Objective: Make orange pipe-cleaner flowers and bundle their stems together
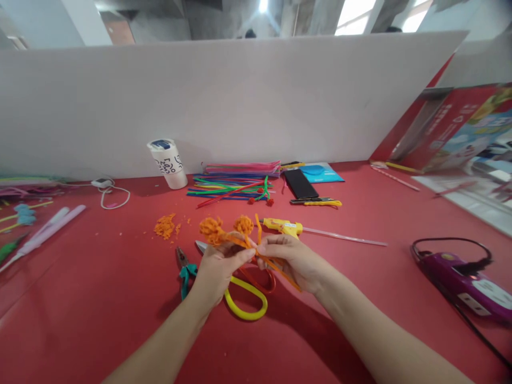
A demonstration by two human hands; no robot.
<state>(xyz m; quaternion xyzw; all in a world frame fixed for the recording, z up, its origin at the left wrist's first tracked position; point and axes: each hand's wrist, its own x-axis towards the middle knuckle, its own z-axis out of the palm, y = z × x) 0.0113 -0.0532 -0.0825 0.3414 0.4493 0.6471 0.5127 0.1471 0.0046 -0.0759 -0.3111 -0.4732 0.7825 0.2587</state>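
My left hand point(216, 269) pinches the orange pipe-cleaner stems point(236, 239) between thumb and fingers. Two fluffy orange balls point(210, 229) top these stems, above my left fingers. Close against it, my right hand point(294, 261) is closed on the same orange pipe cleaners; one end sticks up and another runs down to the right under my palm. Scissors point(247, 318) with a yellow and a red handle lie below my hands, partly covered. Pliers point(186, 273) with teal handles rest by my left wrist. Beyond my right hand is a yellow glue gun point(282, 226) holding a clear stick.
Orange fluff clippings point(164, 226) lie left of my hands. Farther back are coloured pipe cleaners point(228, 189), a white tumbler point(168, 164), a phone point(301, 184) and a utility knife point(320, 202). A purple power strip point(464, 285) with a cord sits right; a white board point(240, 101) stands behind.
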